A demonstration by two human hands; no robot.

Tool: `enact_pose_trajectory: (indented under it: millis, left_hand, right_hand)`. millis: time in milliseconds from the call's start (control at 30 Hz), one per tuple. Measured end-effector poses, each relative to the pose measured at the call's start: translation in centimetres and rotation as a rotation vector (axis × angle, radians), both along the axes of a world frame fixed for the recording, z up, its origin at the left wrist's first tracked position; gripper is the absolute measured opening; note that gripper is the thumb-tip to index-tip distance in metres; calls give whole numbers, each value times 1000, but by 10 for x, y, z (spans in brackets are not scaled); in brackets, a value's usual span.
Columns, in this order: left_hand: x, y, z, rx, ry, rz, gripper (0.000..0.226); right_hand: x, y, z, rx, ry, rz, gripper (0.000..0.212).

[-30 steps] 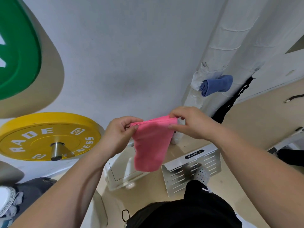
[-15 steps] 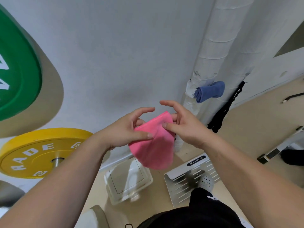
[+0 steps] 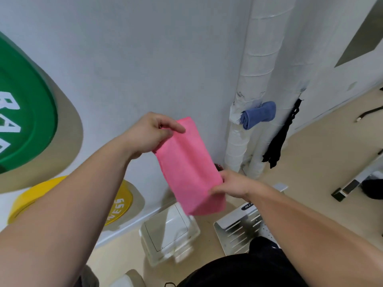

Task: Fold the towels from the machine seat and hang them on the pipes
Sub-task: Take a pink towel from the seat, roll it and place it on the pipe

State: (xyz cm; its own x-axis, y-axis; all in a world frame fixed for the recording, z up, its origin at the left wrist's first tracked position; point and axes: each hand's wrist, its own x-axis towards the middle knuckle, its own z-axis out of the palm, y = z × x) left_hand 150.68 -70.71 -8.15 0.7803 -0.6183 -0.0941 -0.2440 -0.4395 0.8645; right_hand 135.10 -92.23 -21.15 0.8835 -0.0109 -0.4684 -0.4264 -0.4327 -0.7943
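Note:
A pink towel (image 3: 189, 168), folded into a long strip, hangs slanted in mid-air in front of the white wall. My left hand (image 3: 150, 134) pinches its upper end between thumb and fingers. My right hand (image 3: 233, 184) grips the strip's lower right edge. Two white wrapped pipes (image 3: 257, 83) run up the corner at the right. A rolled blue towel (image 3: 258, 114) sits wedged between them, up and to the right of my right hand. The machine seat is not in view.
A green weight plate (image 3: 27, 112) and a yellow one (image 3: 118, 206) hang on the wall at left. A clear plastic box (image 3: 169, 230) and a white slotted metal unit (image 3: 238, 224) stand on the floor below. A black strap (image 3: 279, 137) dangles beside the pipes.
The hands have moved apart: the left rose with the towel's upper end, the right dropped to its lower edge. The towel went from a bunched fold to a stretched strip.

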Motion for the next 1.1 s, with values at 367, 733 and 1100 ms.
enact_pose_trajectory:
  millis: [367,733,1100]
  left_hand:
    - [8,39,-55,-170,26,408,42]
    - [-70,13,-103,-96,55,209,50]
    - [-153,-78,-63,-376,229,62,47]
  right_hand:
    - [-11,-39,-26,270,-15,-381,22]
    - [-33,-33,-4,97,-313,-777,24]
    - [-36,-3,45,73,-547,-745,7]
